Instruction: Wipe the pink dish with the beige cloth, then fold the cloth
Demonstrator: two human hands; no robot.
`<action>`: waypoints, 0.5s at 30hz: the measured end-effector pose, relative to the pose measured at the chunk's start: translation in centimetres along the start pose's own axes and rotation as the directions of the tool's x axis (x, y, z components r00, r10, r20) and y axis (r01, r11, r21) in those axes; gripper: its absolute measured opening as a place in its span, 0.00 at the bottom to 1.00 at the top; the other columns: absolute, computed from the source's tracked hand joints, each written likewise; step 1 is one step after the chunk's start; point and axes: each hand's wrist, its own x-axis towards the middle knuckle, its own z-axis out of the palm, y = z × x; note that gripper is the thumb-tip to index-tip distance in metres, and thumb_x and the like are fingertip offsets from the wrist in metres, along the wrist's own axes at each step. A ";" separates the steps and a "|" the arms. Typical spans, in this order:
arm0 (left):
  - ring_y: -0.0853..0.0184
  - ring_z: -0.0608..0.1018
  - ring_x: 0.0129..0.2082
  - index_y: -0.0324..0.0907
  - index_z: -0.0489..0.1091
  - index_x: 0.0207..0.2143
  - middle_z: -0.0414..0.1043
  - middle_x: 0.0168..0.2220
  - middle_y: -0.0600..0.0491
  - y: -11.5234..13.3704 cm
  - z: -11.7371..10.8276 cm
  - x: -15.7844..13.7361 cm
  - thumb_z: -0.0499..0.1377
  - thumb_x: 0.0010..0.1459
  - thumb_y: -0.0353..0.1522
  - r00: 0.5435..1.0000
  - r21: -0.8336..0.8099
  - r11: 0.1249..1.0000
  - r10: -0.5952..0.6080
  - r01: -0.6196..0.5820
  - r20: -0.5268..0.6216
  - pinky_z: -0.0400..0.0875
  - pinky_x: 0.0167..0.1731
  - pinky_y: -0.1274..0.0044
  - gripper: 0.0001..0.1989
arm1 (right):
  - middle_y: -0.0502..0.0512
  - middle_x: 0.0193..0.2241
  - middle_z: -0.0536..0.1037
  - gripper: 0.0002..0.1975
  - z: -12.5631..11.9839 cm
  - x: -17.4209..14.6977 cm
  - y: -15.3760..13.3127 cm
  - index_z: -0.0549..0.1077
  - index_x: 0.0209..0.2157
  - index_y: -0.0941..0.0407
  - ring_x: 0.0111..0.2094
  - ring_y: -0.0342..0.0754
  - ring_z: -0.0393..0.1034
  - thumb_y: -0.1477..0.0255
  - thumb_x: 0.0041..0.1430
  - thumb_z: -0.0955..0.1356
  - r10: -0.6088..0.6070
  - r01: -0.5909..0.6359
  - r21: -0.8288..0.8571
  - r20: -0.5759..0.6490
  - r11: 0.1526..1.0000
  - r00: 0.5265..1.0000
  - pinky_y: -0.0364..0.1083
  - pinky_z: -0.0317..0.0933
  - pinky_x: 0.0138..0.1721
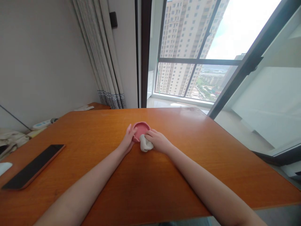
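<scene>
Left fingers (pixel 128 130), slightly spread, hold a pink dish (pixel 141 128); right fingers (pixel 151 133) curl onto a white wad (pixel 145 145).

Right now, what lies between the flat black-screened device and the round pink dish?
In the head view: brown wooden tabletop, then the left hand touching the dish.

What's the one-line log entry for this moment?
left grip: holding pink dish; right grip: holding white wad at dish's near rim; phone: table, left side
</scene>
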 end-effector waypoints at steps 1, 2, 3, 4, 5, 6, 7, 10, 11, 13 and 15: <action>0.65 0.73 0.41 0.48 0.59 0.53 0.69 0.46 0.51 0.0 0.0 -0.1 0.66 0.45 0.35 1.000 0.019 1.000 -0.012 0.012 -0.021 0.70 0.39 0.75 0.32 | 0.57 0.37 0.71 0.07 -0.1 -0.1 0.5 0.70 0.37 0.57 0.37 0.48 0.61 0.76 0.60 0.62 -0.003 0.003 -0.021 -0.010 1.000 1.000 0.46 0.60 0.42; 0.65 0.73 0.43 0.48 0.59 0.53 0.68 0.48 0.51 -0.1 0.1 -0.2 0.66 0.45 0.34 1.000 0.030 0.999 -0.015 0.016 -0.021 0.70 0.40 0.74 0.32 | 0.57 0.38 0.71 0.07 -0.2 -0.2 0.8 0.71 0.36 0.57 0.37 0.48 0.61 0.76 0.60 0.62 0.017 -0.018 -0.037 -0.031 0.999 0.999 0.47 0.60 0.42; 0.64 0.73 0.44 0.47 0.60 0.52 0.68 0.48 0.51 -0.2 0.0 -0.2 0.66 0.45 0.33 1.000 0.030 0.999 -0.010 0.010 -0.005 0.70 0.41 0.74 0.31 | 0.58 0.38 0.71 0.07 -0.1 -0.1 0.7 0.71 0.37 0.58 0.37 0.48 0.61 0.76 0.60 0.62 0.044 -0.047 -0.043 -0.057 0.998 0.997 0.47 0.60 0.42; 0.65 0.73 0.44 0.46 0.61 0.50 0.68 0.48 0.51 -0.3 0.0 -0.2 0.65 0.45 0.32 1.000 0.023 1.000 0.005 -0.005 0.013 0.70 0.42 0.74 0.28 | 0.58 0.39 0.71 0.08 0.0 -0.1 0.3 0.71 0.39 0.58 0.38 0.49 0.61 0.75 0.60 0.62 0.061 -0.064 -0.039 -0.078 0.997 0.995 0.48 0.60 0.42; 0.65 0.73 0.43 0.46 0.62 0.49 0.69 0.46 0.52 -0.5 -0.1 -0.1 0.64 0.46 0.32 1.000 0.017 1.000 0.019 -0.019 0.018 0.70 0.42 0.74 0.26 | 0.59 0.40 0.71 0.09 0.2 0.1 -0.4 0.70 0.41 0.58 0.38 0.49 0.61 0.75 0.59 0.62 0.061 -0.064 -0.026 -0.090 0.998 0.994 0.48 0.60 0.43; 0.66 0.73 0.41 0.46 0.63 0.48 0.69 0.44 0.53 -0.7 -0.2 0.1 0.64 0.46 0.32 1.000 0.018 0.999 0.031 -0.031 -0.002 0.70 0.42 0.74 0.25 | 0.59 0.41 0.71 0.11 0.4 0.2 -1.2 0.69 0.43 0.59 0.39 0.50 0.61 0.74 0.58 0.63 0.058 -0.059 -0.008 -0.097 0.998 0.994 0.48 0.60 0.43; 0.67 0.74 0.40 0.46 0.63 0.47 0.70 0.42 0.53 -0.9 -0.4 0.2 0.65 0.46 0.32 0.998 0.027 0.999 0.042 -0.041 -0.038 0.70 0.41 0.75 0.25 | 0.60 0.42 0.71 0.13 0.7 0.4 -2.0 0.68 0.45 0.59 0.40 0.50 0.61 0.74 0.58 0.63 0.051 -0.051 0.012 -0.100 0.999 0.994 0.48 0.60 0.43; 0.68 0.74 0.37 0.47 0.64 0.47 0.70 0.40 0.55 -1.2 -0.6 0.7 0.65 0.45 0.31 0.994 0.055 0.997 0.055 -0.050 -0.097 0.70 0.40 0.75 0.25 | 0.61 0.43 0.70 0.14 1.2 0.8 -4.0 0.67 0.46 0.59 0.40 0.51 0.61 0.74 0.57 0.64 0.098 -0.096 0.030 -0.102 0.995 0.990 0.48 0.61 0.41; 0.67 0.73 0.38 0.46 0.64 0.47 0.70 0.41 0.54 -1.2 -0.6 0.7 0.65 0.46 0.33 0.995 0.046 0.997 0.059 -0.056 -0.074 0.69 0.40 0.75 0.24 | 0.61 0.41 0.71 0.12 1.3 0.8 -4.2 0.68 0.44 0.59 0.39 0.51 0.61 0.74 0.57 0.63 0.133 -0.132 0.015 -0.095 0.991 0.987 0.47 0.61 0.40; 0.66 0.73 0.42 0.45 0.65 0.46 0.70 0.43 0.52 -0.9 -0.4 0.6 0.63 0.49 0.37 0.997 0.001 0.997 0.075 -0.075 0.004 0.68 0.44 0.75 0.21 | 0.59 0.36 0.71 0.08 1.2 0.8 -4.0 0.69 0.39 0.58 0.37 0.51 0.61 0.75 0.58 0.63 0.171 -0.173 -0.028 -0.066 0.984 0.983 0.47 0.61 0.38; 0.64 0.72 0.47 0.43 0.66 0.47 0.70 0.46 0.51 -0.6 -0.2 0.4 0.62 0.51 0.40 0.996 -0.047 0.996 0.080 -0.078 0.048 0.67 0.48 0.74 0.21 | 0.58 0.33 0.71 0.05 0.8 0.7 -3.2 0.70 0.36 0.57 0.36 0.50 0.60 0.75 0.59 0.63 0.119 -0.120 -0.059 -0.009 0.991 0.993 0.46 0.60 0.36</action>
